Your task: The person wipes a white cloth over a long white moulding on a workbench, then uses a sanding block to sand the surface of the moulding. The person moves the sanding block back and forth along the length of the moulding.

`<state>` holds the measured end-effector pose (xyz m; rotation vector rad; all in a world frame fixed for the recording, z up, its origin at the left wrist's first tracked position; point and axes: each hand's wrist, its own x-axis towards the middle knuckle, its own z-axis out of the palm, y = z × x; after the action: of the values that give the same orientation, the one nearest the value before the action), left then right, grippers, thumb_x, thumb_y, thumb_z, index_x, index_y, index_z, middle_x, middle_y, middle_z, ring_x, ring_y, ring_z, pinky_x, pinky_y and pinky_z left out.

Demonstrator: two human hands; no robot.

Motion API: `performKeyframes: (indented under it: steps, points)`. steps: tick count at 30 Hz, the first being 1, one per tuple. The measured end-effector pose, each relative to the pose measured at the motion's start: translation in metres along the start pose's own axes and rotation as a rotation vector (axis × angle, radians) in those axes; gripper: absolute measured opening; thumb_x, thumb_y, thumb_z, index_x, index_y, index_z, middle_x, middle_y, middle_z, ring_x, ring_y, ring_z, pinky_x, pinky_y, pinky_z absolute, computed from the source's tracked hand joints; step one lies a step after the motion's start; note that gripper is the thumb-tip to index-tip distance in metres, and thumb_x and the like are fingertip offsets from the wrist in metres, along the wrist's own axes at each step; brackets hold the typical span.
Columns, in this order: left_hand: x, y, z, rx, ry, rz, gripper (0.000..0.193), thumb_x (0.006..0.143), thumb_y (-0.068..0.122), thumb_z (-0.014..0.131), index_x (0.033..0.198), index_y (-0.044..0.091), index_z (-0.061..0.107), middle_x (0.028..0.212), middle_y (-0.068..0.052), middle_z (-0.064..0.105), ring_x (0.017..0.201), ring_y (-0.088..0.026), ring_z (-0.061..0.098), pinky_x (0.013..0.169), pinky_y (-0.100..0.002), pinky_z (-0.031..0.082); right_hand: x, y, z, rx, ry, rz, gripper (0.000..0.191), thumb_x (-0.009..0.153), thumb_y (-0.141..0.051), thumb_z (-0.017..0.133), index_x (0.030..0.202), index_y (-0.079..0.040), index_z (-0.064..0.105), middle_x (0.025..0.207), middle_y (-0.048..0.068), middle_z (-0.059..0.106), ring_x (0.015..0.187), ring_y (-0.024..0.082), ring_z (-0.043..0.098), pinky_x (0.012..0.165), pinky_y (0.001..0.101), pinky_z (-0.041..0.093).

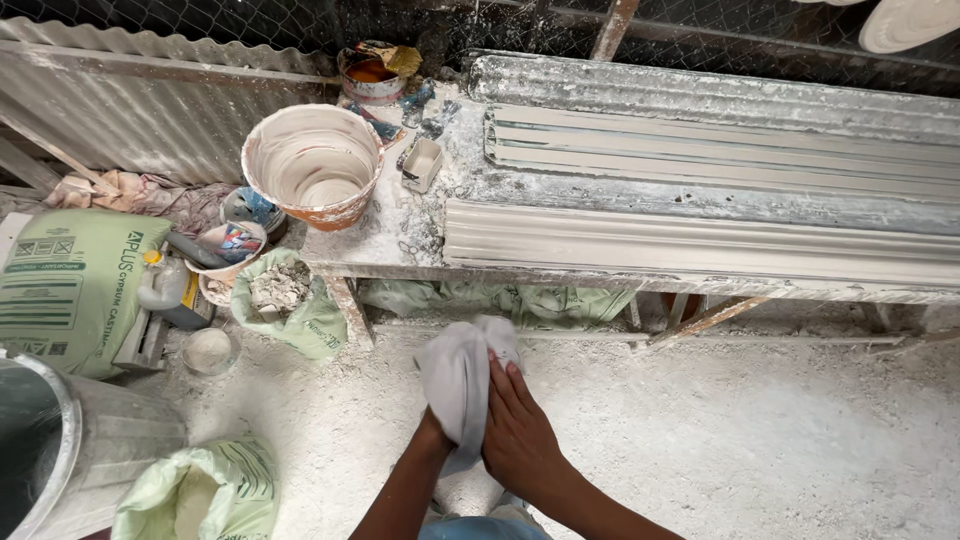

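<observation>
Both hands hold a white cloth [458,385]: the right hand [520,430] presses its grip over it, the left hand [432,440] wrapped inside, below the plaster-caked bench [400,235].

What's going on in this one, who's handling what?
A person stands at a plaster-caked workbench, with both hands in a white cloth. The right hand presses flat against the cloth, while the left hand is mostly wrapped inside it. On the bench lie long ribbed moulding pieces and a plaster-smeared bucket. Green sacks and a small bowl sit on the dusty floor to the left.
</observation>
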<state>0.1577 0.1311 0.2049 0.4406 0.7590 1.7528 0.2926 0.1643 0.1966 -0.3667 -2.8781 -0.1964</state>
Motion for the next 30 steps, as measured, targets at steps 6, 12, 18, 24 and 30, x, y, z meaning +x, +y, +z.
performKeyframes:
  steps: [6,12,18,24,30]
  points:
    - [-0.002,-0.002,-0.003,0.020,-0.030,-0.061,0.061,0.094,0.024,0.055,0.145,-0.008,0.044,0.134,-0.029,0.058,0.124,-0.035,0.057,0.107,-0.045,0.047,-0.004,0.003,-0.005,0.379,-0.091,-0.050,0.064,0.080,-0.022,0.076,0.136,0.002,0.057,0.146,0.027,0.050,0.148,0.046,0.034,0.127,0.0623,0.014]
    - [0.006,-0.001,-0.006,0.009,-0.056,-0.068,0.061,0.094,0.023,0.054,0.145,-0.009,0.043,0.134,-0.029,0.057,0.124,-0.036,0.057,0.107,-0.045,0.047,-0.006,0.015,-0.048,0.847,0.050,0.058,0.060,0.095,-0.018,0.070,0.148,0.005,0.052,0.161,0.031,0.046,0.154,0.045,0.037,0.128,0.0507,0.021]
    - [0.007,-0.014,0.006,0.058,-0.110,-0.121,0.061,0.094,0.023,0.053,0.145,-0.009,0.043,0.134,-0.030,0.057,0.125,-0.036,0.057,0.108,-0.045,0.047,-0.008,0.016,-0.053,1.734,-0.029,0.574,0.066,0.092,-0.023,0.069,0.148,0.004,0.048,0.150,0.023,0.056,0.141,0.031,0.050,0.118,0.0456,0.036]
    - [0.006,-0.017,0.019,0.184,-0.253,-0.184,0.060,0.094,0.023,0.053,0.145,-0.009,0.043,0.134,-0.030,0.057,0.125,-0.036,0.057,0.108,-0.045,0.046,-0.023,0.053,-0.032,1.997,0.302,0.927,0.066,0.090,-0.023,0.070,0.147,0.003,0.049,0.149,0.023,0.056,0.140,0.031,0.051,0.117,0.0456,0.036]
    - [0.045,-0.003,0.053,0.371,-0.478,-0.156,0.060,0.094,0.022,0.052,0.145,-0.009,0.043,0.135,-0.031,0.057,0.125,-0.037,0.056,0.108,-0.045,0.046,-0.030,0.078,-0.023,2.269,0.374,0.925,0.066,0.089,-0.024,0.071,0.146,0.002,0.050,0.148,0.022,0.057,0.139,0.032,0.052,0.116,0.0456,0.037]
